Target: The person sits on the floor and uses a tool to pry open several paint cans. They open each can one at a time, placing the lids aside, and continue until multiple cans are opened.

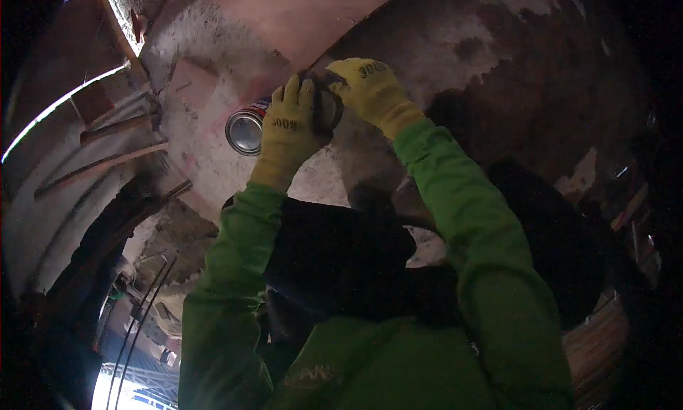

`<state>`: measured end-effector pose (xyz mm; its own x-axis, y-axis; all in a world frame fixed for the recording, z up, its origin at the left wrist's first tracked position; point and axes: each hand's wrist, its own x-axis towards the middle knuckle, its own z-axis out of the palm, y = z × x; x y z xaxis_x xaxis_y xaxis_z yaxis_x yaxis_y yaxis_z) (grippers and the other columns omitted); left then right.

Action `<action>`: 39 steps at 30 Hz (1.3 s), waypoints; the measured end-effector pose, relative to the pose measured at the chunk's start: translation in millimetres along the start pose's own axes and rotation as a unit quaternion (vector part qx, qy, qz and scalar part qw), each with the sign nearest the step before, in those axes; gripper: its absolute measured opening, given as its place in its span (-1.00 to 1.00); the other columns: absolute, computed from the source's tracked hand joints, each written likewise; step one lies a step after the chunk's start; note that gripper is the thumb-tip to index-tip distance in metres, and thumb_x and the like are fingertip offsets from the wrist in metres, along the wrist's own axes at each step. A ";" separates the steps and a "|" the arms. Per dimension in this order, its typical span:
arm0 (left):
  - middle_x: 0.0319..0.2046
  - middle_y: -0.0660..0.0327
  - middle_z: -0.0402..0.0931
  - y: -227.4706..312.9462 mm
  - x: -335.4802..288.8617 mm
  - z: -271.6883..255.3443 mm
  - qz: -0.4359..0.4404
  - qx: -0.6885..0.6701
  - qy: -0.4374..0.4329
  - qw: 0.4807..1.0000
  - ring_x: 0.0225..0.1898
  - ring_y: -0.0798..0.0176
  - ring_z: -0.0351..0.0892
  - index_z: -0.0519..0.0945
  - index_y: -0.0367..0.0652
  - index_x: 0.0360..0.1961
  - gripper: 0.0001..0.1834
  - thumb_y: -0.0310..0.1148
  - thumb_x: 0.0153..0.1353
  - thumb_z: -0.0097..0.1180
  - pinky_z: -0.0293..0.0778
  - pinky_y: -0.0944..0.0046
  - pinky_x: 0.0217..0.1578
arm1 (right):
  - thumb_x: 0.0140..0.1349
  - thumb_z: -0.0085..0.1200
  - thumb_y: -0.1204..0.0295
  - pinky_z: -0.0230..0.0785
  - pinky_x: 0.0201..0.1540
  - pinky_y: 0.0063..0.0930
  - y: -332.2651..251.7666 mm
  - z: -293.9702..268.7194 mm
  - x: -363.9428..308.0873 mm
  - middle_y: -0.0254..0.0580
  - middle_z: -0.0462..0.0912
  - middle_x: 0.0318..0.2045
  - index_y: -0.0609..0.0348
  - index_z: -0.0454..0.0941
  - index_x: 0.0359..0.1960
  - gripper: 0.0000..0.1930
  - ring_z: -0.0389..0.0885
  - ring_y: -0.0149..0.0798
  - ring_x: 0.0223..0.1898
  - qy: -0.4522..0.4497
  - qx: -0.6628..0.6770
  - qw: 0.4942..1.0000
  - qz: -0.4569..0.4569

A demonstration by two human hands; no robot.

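Note:
A yellow work glove covers my left hand (pixel 286 122), which is wrapped over a dark round object (pixel 329 113); its kind is hidden by the hand and shadow. My right hand (pixel 371 90), in a matching glove, is at that object's upper right edge. Its thumb and fingers are pinched together, and what they grip cannot be made out. Just left of my left hand is a metal can (pixel 245 133) with a silvery round end and a red and blue side, partly covered by the hand.
Beneath the hands is a rough concrete floor (pixel 206 44) with dark wet-looking stains on the right. A reddish-brown flat panel (pixel 306 12) lies beyond the hands. Wooden strips (pixel 103 169) are at the left, and thin dark rods (pixel 142 314) at the lower left.

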<state>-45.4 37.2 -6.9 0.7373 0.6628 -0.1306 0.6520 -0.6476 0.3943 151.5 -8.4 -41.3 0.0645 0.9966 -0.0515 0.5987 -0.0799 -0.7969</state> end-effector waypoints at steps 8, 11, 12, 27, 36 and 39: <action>0.15 -0.13 0.43 2.0 -3.8 1.9 -0.004 -0.006 0.037 0.999 0.13 -0.35 0.47 0.42 -0.21 0.18 -0.08 -0.26 -0.28 0.58 0.52 -0.16 0.12 | 0.25 0.24 0.32 0.58 -0.09 -0.10 -24.2 -3.0 9.0 0.07 0.77 -0.19 0.16 0.73 -0.10 -0.74 0.74 0.09 -0.19 -0.013 -0.022 0.999 0.034; 0.18 -0.14 0.42 5.6 -2.2 -1.8 -0.019 -0.019 0.014 1.000 0.14 -0.35 0.47 0.40 -0.24 0.22 -0.03 -0.27 -0.30 0.58 0.50 -0.16 0.15 | 0.27 0.25 0.30 0.55 -0.20 -0.21 -5.8 -15.0 30.8 -0.02 0.77 -0.30 0.15 0.76 -0.16 -0.78 0.73 -0.09 -0.33 -0.136 0.075 0.976 0.155; 0.19 -0.14 0.41 4.0 -0.9 -2.2 -0.022 -0.013 0.016 1.000 0.15 -0.34 0.46 0.40 -0.24 0.24 -0.01 -0.26 -0.31 0.58 0.50 -0.17 0.16 | 0.29 0.25 0.28 0.54 -0.21 -0.24 9.1 -10.5 40.0 -0.06 0.77 -0.31 0.15 0.77 -0.17 -0.77 0.71 -0.14 -0.35 -0.166 0.123 0.965 0.164; 0.30 -0.23 0.34 35.2 -16.2 19.5 -0.179 0.017 0.041 0.983 0.22 -0.36 0.42 0.31 -0.29 0.35 0.21 -0.05 -0.34 0.68 0.45 -0.18 0.22 | 0.35 0.23 0.25 0.57 0.03 -0.25 10.5 -3.9 10.1 0.01 0.79 -0.08 0.16 0.73 0.05 -0.66 0.75 -0.07 -0.06 -0.077 0.221 0.947 0.221; 0.24 -0.21 0.40 56.0 -10.0 20.0 -0.196 -0.008 0.061 0.979 0.17 -0.30 0.46 0.34 -0.30 0.34 0.16 -0.06 -0.30 0.65 0.49 -0.16 0.12 | 0.28 0.26 0.29 0.50 0.21 -0.06 -2.8 -32.6 21.0 0.13 0.73 0.03 0.22 0.68 0.10 -0.60 0.68 0.16 0.11 -0.111 -0.023 0.993 -0.023; 0.19 -0.13 0.45 44.7 -23.8 21.5 -0.173 -0.043 0.091 0.980 0.02 -0.22 0.51 0.41 -0.25 0.30 -0.15 -0.21 -0.05 0.44 0.56 -0.10 -0.01 | 0.34 0.22 0.26 0.45 0.27 -0.01 8.3 -14.4 16.9 0.11 0.69 0.13 0.20 0.67 0.13 -0.60 0.63 0.15 0.18 -0.104 -0.033 0.991 -0.083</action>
<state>-30.1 -15.6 -5.7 0.4266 0.8978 -0.1090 0.8338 -0.3437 0.4319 169.0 7.5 -40.1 -0.2010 0.9782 -0.0519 0.6381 0.0906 -0.7646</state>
